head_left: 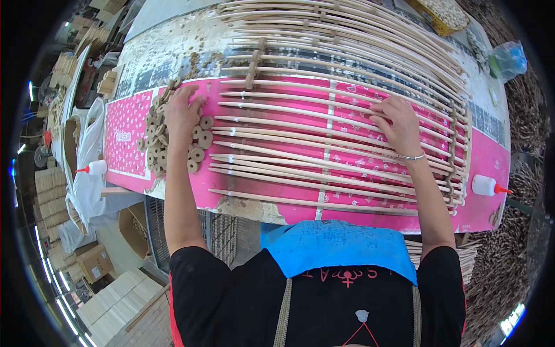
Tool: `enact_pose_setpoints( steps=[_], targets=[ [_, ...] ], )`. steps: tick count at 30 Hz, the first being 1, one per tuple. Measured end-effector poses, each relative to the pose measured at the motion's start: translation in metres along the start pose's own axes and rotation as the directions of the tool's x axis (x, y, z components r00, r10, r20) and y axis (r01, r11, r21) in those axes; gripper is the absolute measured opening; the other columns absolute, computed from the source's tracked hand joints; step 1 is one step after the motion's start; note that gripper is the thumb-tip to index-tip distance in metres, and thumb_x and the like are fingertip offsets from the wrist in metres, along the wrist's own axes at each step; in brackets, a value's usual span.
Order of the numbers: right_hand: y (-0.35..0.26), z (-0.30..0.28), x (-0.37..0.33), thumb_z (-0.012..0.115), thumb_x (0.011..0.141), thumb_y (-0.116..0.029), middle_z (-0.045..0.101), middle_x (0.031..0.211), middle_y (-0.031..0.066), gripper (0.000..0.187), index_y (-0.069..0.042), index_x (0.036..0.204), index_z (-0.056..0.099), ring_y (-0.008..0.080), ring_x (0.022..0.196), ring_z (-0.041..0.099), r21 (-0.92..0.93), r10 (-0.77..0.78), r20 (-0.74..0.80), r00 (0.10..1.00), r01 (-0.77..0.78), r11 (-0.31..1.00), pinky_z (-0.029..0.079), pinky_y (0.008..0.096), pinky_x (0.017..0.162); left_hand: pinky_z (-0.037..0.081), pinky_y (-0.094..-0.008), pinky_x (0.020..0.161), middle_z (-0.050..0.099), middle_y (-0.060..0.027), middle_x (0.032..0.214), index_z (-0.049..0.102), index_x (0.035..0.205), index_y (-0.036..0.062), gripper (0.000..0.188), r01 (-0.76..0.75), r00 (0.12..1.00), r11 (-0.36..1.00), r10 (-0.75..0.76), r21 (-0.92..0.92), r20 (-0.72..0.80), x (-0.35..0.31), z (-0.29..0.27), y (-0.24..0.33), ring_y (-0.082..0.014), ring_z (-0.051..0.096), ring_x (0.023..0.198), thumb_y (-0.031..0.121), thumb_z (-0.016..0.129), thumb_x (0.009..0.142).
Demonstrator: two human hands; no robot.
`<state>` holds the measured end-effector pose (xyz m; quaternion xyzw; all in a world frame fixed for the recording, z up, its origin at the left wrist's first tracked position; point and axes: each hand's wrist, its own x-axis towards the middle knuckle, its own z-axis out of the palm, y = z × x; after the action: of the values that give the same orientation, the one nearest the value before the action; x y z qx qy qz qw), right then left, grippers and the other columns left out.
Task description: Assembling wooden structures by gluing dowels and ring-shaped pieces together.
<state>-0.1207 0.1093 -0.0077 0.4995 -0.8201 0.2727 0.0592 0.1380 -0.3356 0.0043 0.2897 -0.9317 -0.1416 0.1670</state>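
Note:
My left hand is over a pile of small round wooden discs with centre holes on the left part of the pink-covered table. Its fingers are curled in at the pile's edge, and what they hold, if anything, is hidden. My right hand is above the row of long, thin wooden sticks, with thumb and fingers pinched round one of them right of the middle. The sticks lie side by side, tapered ends to the left. White dabs show near several left ends. On farther sticks, discs are threaded in a row.
White squeeze bottles with red tips stand out at both sides, one left and one right. A yellow tray of small pale pieces sits at the far right, near a clear bluish plastic bag. Cardboard boxes are on the floor left.

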Motion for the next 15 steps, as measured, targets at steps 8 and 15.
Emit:
enact_pose_setpoints(
  steps=[8, 15],
  targets=[
    [-0.002, 0.004, 0.001, 0.078, 0.085, -0.014, 0.066, 0.093, 0.0066, 0.014, -0.005, 0.095, 0.073, 0.0261, 0.095, 0.064, -0.05, 0.005, 0.051, 0.999, -0.003, 0.999, 0.05, 0.0394, 0.084, 0.05, -0.0458, 0.094, 0.07, -0.0098, 0.111, 0.073, 0.114, 0.0084, 0.032, -0.103, 0.994, 0.931, 0.088, 0.351, 0.057, -0.01, 0.004, -0.003, -0.0314, 0.064, 0.112, 0.02, 0.077, 0.085],
    [-0.008, 0.003, -0.004, 0.072, 0.095, -0.007, 0.069, 0.1, 0.0089, 0.015, 0.0, 0.108, 0.068, 0.0188, 0.09, 0.071, 0.246, 0.222, 0.098, 0.97, -0.24, 0.939, 0.059, 0.0303, 0.082, 0.051, -0.0436, 0.094, 0.072, -0.012, 0.111, 0.073, 0.117, 0.0103, 0.03, -0.058, 0.995, 0.902, 0.017, 0.427, 0.098, -0.002, 0.005, -0.016, -0.034, 0.067, 0.105, 0.018, 0.073, 0.087]
  ],
)
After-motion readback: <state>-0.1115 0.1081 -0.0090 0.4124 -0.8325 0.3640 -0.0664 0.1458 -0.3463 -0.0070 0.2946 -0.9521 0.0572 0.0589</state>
